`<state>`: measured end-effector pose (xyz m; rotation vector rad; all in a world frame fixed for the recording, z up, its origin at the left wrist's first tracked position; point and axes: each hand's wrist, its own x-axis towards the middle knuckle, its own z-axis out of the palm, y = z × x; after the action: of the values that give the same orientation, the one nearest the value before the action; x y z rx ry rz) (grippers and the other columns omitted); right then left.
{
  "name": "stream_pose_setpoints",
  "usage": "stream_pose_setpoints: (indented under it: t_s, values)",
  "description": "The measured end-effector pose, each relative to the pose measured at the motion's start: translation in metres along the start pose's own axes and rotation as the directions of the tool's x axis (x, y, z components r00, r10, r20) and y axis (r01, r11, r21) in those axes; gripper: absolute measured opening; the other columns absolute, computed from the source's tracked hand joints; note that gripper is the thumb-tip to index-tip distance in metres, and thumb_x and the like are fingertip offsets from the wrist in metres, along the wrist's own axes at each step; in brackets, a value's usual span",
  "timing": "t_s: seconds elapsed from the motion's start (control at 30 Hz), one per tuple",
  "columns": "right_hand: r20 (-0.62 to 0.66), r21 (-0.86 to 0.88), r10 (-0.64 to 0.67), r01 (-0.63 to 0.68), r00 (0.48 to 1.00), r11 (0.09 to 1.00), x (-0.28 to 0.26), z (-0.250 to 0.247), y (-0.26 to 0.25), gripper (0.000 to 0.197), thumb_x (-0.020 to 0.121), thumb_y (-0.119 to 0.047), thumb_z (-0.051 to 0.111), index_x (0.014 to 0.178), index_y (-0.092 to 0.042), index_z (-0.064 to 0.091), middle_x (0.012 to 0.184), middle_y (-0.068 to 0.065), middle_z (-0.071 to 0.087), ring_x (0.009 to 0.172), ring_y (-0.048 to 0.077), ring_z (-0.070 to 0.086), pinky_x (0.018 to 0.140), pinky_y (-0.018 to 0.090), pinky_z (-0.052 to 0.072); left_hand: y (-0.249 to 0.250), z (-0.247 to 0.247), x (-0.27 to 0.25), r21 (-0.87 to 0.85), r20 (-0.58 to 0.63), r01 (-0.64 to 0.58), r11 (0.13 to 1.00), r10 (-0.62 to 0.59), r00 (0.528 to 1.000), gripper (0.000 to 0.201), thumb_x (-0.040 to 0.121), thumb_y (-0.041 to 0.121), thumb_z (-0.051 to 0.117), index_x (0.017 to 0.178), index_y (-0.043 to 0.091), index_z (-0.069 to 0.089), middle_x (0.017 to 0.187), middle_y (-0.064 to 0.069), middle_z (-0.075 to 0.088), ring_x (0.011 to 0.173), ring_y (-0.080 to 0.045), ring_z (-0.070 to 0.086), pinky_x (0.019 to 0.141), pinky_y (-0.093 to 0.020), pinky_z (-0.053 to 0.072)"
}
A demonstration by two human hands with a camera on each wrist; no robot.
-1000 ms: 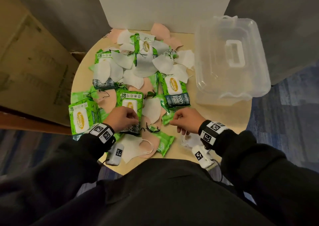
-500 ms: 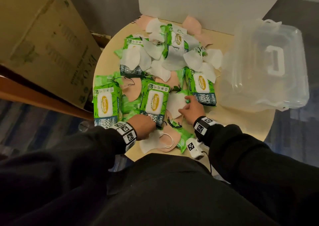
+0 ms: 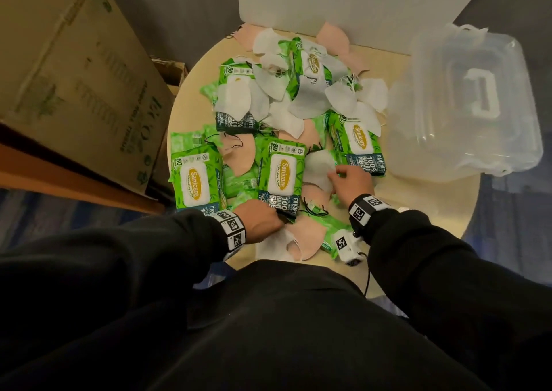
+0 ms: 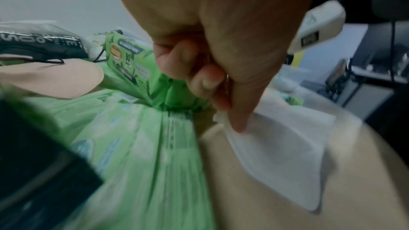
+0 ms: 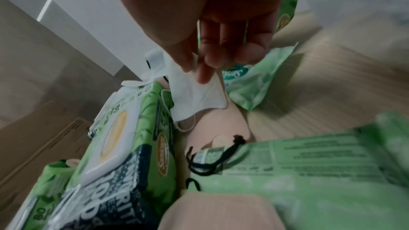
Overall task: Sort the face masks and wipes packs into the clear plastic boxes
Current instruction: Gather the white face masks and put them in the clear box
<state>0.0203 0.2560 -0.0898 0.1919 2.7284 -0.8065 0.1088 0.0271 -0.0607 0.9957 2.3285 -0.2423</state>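
Mask (image 5: 197, 92) pinched by right fingers (image 5: 204, 69)

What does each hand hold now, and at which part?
The right hand pinches a white folded face mask at its upper edge. The left hand pinches another white face mask at its corner, on the round beige table.

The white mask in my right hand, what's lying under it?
Under the white mask pinched by the right hand lies a pink mask; what lies beneath that is covered.
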Motion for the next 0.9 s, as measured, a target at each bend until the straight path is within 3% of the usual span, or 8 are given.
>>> stream_pose_setpoints:
  t_s: [0.13,0.23,0.4,0.47,0.53,0.63,0.77,0.9]
  values:
    - [-0.013,0.154,0.009,-0.006,1.000,0.988,-0.004,-0.012,0.008,0.026,0.098,-0.037,0.061,0.096,-0.018,0.078,0.066,0.001,0.069,0.073,0.024,0.069,0.074,0.033,0.053,-0.012,-0.008,-0.008,-0.254,-0.212,0.007,0.967,-0.062,0.975,0.014,0.088,0.034,0.065,0.100,0.029,0.072,0.104,0.002,0.060,0.083,-0.026,0.063,0.059,-0.031,0.038]
    - [-0.064,0.252,0.033,-0.016,0.997,0.968,-0.011,-0.021,0.011,0.022,0.092,-0.036,0.071,0.100,-0.018,0.080,0.073,-0.006,0.070,0.070,0.016,0.063,0.072,0.029,0.050,-0.030,-0.024,-0.012,-0.458,-0.283,0.002,0.889,-0.148,0.948,0.009,0.081,0.037,0.073,0.089,0.034,0.069,0.110,0.007,0.060,0.088,-0.018,0.060,0.065,-0.029,0.040]
    - [-0.074,0.394,0.050,-0.017,0.996,0.919,-0.026,-0.031,0.003,0.005,0.083,-0.026,0.080,0.081,-0.022,0.079,0.080,-0.003,0.075,0.080,0.016,0.067,0.079,0.032,0.052,-0.058,-0.051,-0.013,-0.852,-0.184,0.026,0.522,-0.345,0.920,0.019,0.077,0.011,0.080,0.086,0.022,0.068,0.073,0.006,0.064,0.064,-0.013,0.061,0.059,-0.025,0.051]
    - [-0.045,0.516,0.082,-0.047,0.996,0.855,-0.034,-0.033,-0.005,0.010,0.084,-0.018,0.080,0.075,-0.023,0.076,0.079,-0.002,0.074,0.080,0.018,0.066,0.081,0.038,0.056,-0.066,-0.052,-0.013,-0.936,-0.128,0.025,0.352,-0.404,0.906,0.028,0.075,0.005,0.083,0.094,0.019,0.068,0.071,0.000,0.066,0.060,-0.022,0.067,0.056,-0.030,0.059]
    - [-0.005,0.611,0.093,-0.071,0.996,0.788,-0.042,-0.033,-0.013,0.014,0.087,-0.013,0.077,0.076,-0.021,0.075,0.078,-0.002,0.072,0.077,0.019,0.066,0.075,0.044,0.059,-0.073,-0.051,-0.012,-0.961,-0.106,0.026,0.274,-0.458,0.883,0.040,0.073,0.007,0.086,0.102,0.026,0.065,0.073,-0.004,0.071,0.065,-0.033,0.073,0.061,-0.041,0.064]
    - [0.000,0.672,0.091,-0.067,0.996,0.737,-0.051,-0.034,-0.025,0.012,0.089,-0.011,0.075,0.079,-0.020,0.076,0.082,0.002,0.073,0.080,0.022,0.069,0.068,0.047,0.063,-0.085,-0.052,-0.012,-0.961,-0.116,0.047,0.272,-0.553,0.825,0.041,0.078,0.006,0.084,0.109,0.024,0.064,0.077,-0.007,0.074,0.068,-0.033,0.074,0.061,-0.042,0.063]
    - [0.027,0.739,0.113,-0.096,0.993,0.667,-0.057,-0.039,-0.036,0.010,0.091,-0.006,0.071,0.099,-0.009,0.076,0.091,0.008,0.073,0.088,0.025,0.070,0.061,0.035,0.060,-0.104,-0.067,-0.020,-0.929,-0.231,0.044,0.367,-0.670,0.706,0.052,0.081,0.009,0.081,0.127,0.021,0.061,0.080,-0.001,0.073,0.073,-0.026,0.072,0.068,-0.042,0.062]
    - [0.094,0.801,0.109,-0.140,0.990,0.582,-0.063,-0.050,-0.050,0.017,0.093,0.000,0.067,0.108,-0.006,0.073,0.090,0.005,0.076,0.086,0.023,0.073,0.062,0.034,0.062,-0.101,-0.099,-0.039,-0.815,-0.484,-0.055,0.577,-0.624,0.613,0.053,0.084,0.015,0.079,0.127,0.027,0.050,0.080,0.004,0.070,0.072,-0.007,0.064,0.065,-0.023,0.049]
